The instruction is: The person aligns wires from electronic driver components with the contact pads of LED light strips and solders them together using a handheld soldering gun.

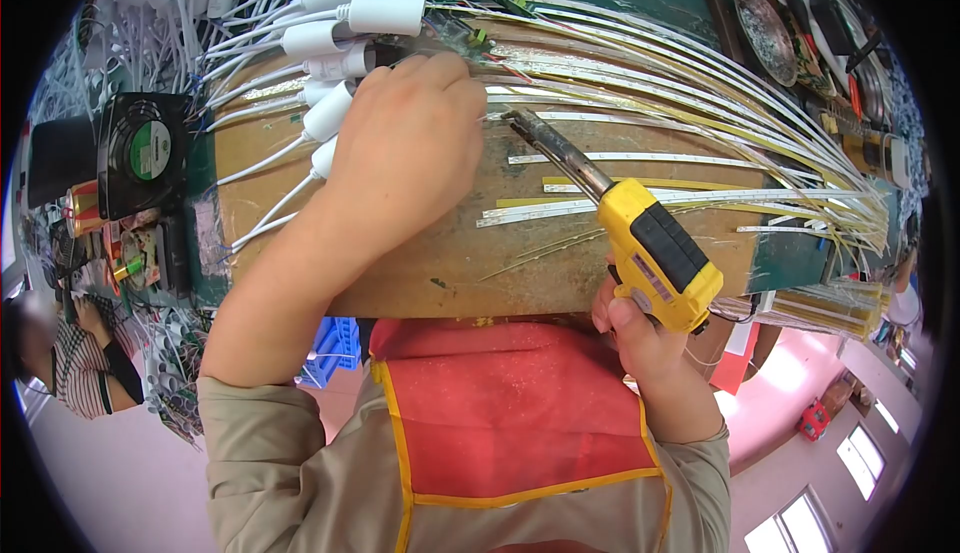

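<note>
My right hand (645, 338) is wrapped round the grip of a yellow and black soldering gun (660, 253), whose metal tip points up and left over the board. My left hand (420, 133) reaches across the bench with its fingers curled and closed, close to the tip. Its fingertips are mostly hidden, so what they hold does not show. Beside it lies a row of white plastic housings (387, 13) on white cables. Small green circuit boards with thin wires (475, 38) lie just past the fingers. Long white LED strips (640, 158) fan out to the right.
A brown work board (430, 288) covers the near part of the green bench. At left stand a small black fan (147, 153) and a heap of white cables. Tools and a round metal dish (765, 33) lie at the upper right. Another person (85, 353) sits at far left.
</note>
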A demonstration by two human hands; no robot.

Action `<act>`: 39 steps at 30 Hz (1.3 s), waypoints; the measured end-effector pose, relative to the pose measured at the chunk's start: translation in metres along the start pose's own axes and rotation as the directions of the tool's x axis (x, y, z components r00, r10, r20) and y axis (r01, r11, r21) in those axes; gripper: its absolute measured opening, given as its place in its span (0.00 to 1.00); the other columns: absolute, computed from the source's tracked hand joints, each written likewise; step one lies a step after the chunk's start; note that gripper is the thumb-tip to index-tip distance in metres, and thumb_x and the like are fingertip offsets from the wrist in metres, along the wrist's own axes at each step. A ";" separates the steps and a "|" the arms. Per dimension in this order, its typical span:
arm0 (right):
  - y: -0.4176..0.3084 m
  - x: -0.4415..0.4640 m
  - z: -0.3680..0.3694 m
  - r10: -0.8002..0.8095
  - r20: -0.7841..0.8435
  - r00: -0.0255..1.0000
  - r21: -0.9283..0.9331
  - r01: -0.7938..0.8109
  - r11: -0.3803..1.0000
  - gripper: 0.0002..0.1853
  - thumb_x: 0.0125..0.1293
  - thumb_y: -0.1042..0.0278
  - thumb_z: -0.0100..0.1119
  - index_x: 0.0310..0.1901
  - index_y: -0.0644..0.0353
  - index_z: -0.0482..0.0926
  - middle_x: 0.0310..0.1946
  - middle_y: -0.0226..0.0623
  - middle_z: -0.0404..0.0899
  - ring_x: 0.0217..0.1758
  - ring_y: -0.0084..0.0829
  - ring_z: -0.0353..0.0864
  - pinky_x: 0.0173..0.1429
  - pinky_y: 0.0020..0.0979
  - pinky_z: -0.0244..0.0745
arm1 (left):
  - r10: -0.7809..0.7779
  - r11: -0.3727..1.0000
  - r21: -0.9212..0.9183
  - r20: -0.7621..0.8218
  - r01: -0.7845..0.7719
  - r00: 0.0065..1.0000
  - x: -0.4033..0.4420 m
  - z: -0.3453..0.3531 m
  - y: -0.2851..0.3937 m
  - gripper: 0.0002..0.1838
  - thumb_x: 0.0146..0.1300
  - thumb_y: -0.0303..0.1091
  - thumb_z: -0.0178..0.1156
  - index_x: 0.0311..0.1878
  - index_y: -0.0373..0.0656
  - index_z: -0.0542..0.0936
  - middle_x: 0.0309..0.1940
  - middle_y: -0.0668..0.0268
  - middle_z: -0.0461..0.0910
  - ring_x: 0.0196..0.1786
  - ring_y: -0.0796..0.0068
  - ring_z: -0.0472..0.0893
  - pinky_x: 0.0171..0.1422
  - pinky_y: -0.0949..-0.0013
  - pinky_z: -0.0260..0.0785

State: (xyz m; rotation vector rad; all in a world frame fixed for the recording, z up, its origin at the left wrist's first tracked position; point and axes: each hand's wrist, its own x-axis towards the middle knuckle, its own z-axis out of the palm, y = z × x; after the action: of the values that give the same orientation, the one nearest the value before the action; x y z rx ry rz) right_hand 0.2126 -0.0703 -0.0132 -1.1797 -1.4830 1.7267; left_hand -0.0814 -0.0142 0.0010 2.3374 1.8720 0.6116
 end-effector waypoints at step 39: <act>-0.002 0.003 0.001 0.028 0.001 1.000 -0.016 -0.028 0.999 0.16 0.65 0.67 0.68 0.50 0.63 0.77 0.32 0.32 0.78 0.32 0.25 0.76 0.37 0.29 0.73 | -0.073 0.997 0.020 0.146 0.071 0.987 0.011 -0.006 0.003 0.05 0.59 0.28 0.60 0.32 0.37 0.82 0.36 0.56 0.80 0.41 0.48 0.81 0.46 0.49 0.73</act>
State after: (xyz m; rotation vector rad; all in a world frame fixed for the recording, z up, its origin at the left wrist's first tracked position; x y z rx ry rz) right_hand 0.2103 -0.0679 -0.0117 -1.2129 -1.4901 1.7374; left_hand -0.0788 -0.0053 0.0107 2.2438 1.8913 0.4076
